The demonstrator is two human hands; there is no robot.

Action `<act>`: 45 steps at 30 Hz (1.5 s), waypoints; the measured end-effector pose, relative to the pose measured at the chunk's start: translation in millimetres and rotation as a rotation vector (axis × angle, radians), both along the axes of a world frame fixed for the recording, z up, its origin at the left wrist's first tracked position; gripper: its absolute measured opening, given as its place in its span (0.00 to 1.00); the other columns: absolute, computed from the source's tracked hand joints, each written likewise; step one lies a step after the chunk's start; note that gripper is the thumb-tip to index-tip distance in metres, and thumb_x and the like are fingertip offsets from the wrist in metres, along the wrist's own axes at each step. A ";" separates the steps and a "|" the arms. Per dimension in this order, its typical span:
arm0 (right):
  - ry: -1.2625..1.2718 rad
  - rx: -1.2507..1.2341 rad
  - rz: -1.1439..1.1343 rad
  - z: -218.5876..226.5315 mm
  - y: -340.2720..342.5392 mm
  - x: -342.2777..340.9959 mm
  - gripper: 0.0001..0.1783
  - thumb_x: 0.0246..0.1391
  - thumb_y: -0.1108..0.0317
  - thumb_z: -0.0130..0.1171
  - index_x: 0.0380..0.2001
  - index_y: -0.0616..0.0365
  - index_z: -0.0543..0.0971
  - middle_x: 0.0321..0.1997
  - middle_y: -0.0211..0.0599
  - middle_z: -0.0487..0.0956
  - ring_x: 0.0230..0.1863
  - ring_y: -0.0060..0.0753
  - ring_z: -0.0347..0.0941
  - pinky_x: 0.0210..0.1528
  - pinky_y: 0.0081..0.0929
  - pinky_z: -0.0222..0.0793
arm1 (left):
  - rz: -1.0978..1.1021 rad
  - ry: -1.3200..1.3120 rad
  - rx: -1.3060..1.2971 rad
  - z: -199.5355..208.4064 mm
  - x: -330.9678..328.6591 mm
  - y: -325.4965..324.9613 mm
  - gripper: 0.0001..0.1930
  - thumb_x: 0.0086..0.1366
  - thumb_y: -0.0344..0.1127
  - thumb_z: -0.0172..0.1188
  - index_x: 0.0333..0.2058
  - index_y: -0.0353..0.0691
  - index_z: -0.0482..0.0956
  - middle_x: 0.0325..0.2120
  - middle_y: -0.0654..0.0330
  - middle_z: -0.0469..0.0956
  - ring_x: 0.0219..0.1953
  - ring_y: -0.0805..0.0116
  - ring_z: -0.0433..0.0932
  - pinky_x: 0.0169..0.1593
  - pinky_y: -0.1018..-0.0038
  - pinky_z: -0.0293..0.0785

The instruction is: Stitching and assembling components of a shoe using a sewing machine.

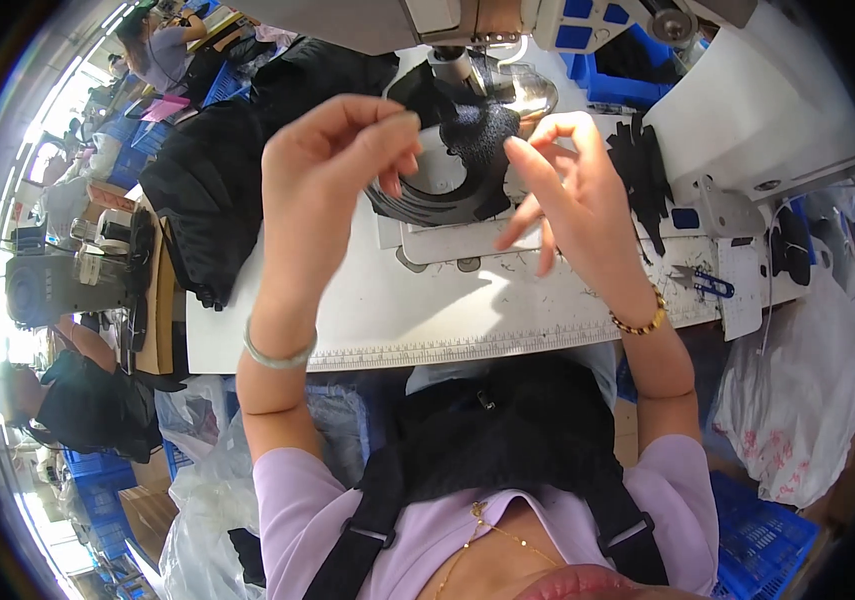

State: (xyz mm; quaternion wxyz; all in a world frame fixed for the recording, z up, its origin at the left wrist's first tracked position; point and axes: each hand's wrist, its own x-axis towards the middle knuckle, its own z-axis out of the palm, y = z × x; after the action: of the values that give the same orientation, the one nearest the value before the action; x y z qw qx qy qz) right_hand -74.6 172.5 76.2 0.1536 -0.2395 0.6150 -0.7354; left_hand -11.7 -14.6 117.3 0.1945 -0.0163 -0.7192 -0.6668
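A black fabric piece (492,165), curved with a textured patch, lies on the white sewing table under the sewing machine's head (450,66). Over its left edge is my left hand (332,165), thumb and index finger pinched together; anything between them is too small to make out. My right hand (577,190) hovers at the right side of the fabric, thumb and index finger near each other, the other fingers stretched out and slightly blurred. Nothing shows in that hand. The machine's needle area is partly hidden by its housing.
A large black fabric pile (212,170) covers the table's left side. Black strips (637,175) and blue-handled thread snips (704,281) lie right. A printed ruler (447,352) follows the front edge. A blue bin (622,85) stands behind; plastic bags (797,390) hang right. Other people sit left.
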 end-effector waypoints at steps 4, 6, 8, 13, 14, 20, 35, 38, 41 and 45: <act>0.056 -0.135 -0.133 -10.9 -20.7 -7.8 0.13 0.56 0.72 0.54 0.33 0.59 0.58 0.22 0.36 0.71 0.13 0.22 0.71 0.12 0.16 0.65 | -0.056 -0.049 0.004 0.4 -28.7 -9.6 0.07 0.57 0.29 0.60 0.31 0.30 0.79 0.22 0.60 0.78 0.22 0.79 0.73 0.24 0.87 0.65; 0.170 -0.100 -0.182 -16.4 -23.0 -9.9 0.13 0.55 0.75 0.54 0.35 0.60 0.59 0.23 0.36 0.72 0.14 0.21 0.70 0.12 0.16 0.65 | -0.088 -0.135 -0.028 -0.9 -34.8 -6.6 0.08 0.57 0.31 0.61 0.31 0.31 0.79 0.21 0.62 0.77 0.21 0.82 0.72 0.23 0.88 0.64; 0.314 -0.024 -0.249 -20.8 -24.8 -10.1 0.14 0.54 0.79 0.54 0.40 0.61 0.62 0.25 0.35 0.74 0.17 0.16 0.70 0.16 0.13 0.66 | -0.076 -0.161 -0.064 -2.1 -37.5 -3.1 0.07 0.56 0.32 0.61 0.30 0.32 0.79 0.20 0.64 0.76 0.21 0.82 0.71 0.23 0.88 0.63; 0.638 0.013 -0.319 -40.5 -27.4 -19.0 0.20 0.54 0.81 0.54 0.48 0.62 0.62 0.27 0.36 0.76 0.21 0.16 0.73 0.20 0.11 0.69 | -0.064 -0.244 -0.079 -9.1 -44.1 0.8 0.07 0.56 0.32 0.61 0.27 0.33 0.78 0.19 0.66 0.74 0.19 0.83 0.69 0.22 0.87 0.62; 0.622 -0.022 -0.323 -41.9 -29.0 -18.4 0.19 0.54 0.81 0.54 0.48 0.62 0.62 0.27 0.36 0.76 0.21 0.16 0.73 0.20 0.11 0.69 | -0.061 -0.245 -0.075 -9.7 -45.5 -0.5 0.07 0.56 0.32 0.61 0.27 0.33 0.78 0.19 0.66 0.74 0.19 0.83 0.69 0.22 0.87 0.62; 0.661 -0.004 -0.334 -43.3 -27.2 -19.7 0.19 0.54 0.81 0.54 0.47 0.63 0.63 0.26 0.37 0.76 0.20 0.17 0.73 0.20 0.11 0.69 | -0.111 -0.327 0.057 -8.5 -48.0 -4.4 0.08 0.55 0.33 0.62 0.26 0.32 0.79 0.17 0.65 0.73 0.19 0.82 0.69 0.22 0.85 0.64; 0.691 -0.037 -0.324 -42.6 -25.0 -21.7 0.14 0.53 0.78 0.57 0.44 0.56 0.75 0.30 0.33 0.75 0.20 0.15 0.71 0.21 0.12 0.68 | -0.132 -0.286 -0.105 -5.4 -47.5 -4.0 0.07 0.56 0.32 0.62 0.26 0.34 0.79 0.19 0.65 0.74 0.21 0.80 0.70 0.28 0.84 0.67; 0.719 -0.031 -0.330 -42.1 -25.6 -21.4 0.15 0.52 0.80 0.56 0.43 0.55 0.77 0.31 0.33 0.75 0.20 0.15 0.71 0.21 0.12 0.68 | -0.108 -0.299 -0.123 -5.7 -46.3 -3.4 0.07 0.56 0.32 0.61 0.26 0.34 0.78 0.19 0.64 0.74 0.21 0.80 0.70 0.28 0.84 0.67; 0.720 -0.011 -0.340 -41.4 -25.7 -19.3 0.15 0.51 0.81 0.56 0.43 0.55 0.78 0.30 0.32 0.75 0.20 0.15 0.71 0.21 0.12 0.68 | -0.115 -0.301 -0.122 -6.0 -45.6 -4.0 0.08 0.56 0.34 0.61 0.25 0.34 0.78 0.19 0.64 0.74 0.22 0.79 0.70 0.29 0.84 0.68; 0.708 0.000 -0.348 -40.1 -25.1 -19.0 0.15 0.53 0.80 0.55 0.44 0.56 0.78 0.30 0.32 0.74 0.20 0.15 0.71 0.21 0.12 0.68 | -0.151 -0.331 -0.177 -1.9 -45.7 -5.2 0.10 0.57 0.37 0.61 0.26 0.34 0.77 0.20 0.65 0.74 0.23 0.79 0.70 0.30 0.83 0.68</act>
State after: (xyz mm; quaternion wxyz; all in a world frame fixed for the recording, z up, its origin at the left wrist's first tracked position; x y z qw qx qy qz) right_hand -93.6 147.5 36.1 -0.1951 -0.3704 0.6613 -0.6224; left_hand -57.4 -19.8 115.4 0.0211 0.0227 -0.7940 -0.6072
